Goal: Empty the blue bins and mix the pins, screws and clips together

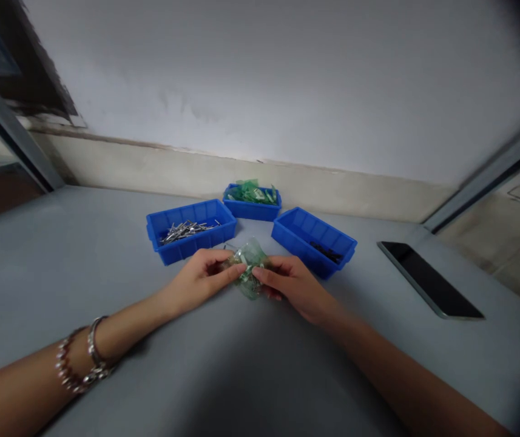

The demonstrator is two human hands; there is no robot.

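Pinching from both sides, the left hand (201,273) and right hand (300,288) hold a green plastic packet (254,250) at the frame's centre, probably to steady it. Beyond, a left bin (200,242) of silvery rods (184,231) and a right bin (303,250) of dark pieces (326,251) angle inward, seemingly for easy reach; farther, a back bin (253,211) holds green bags (249,192).

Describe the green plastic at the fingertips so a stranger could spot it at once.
Find the gray table and the three blue bins on it. On their near side, the left hand and right hand hold some crinkled, see-through green plastic. Similar green pieces lie heaped in the rearmost bin; only this plastic is held.
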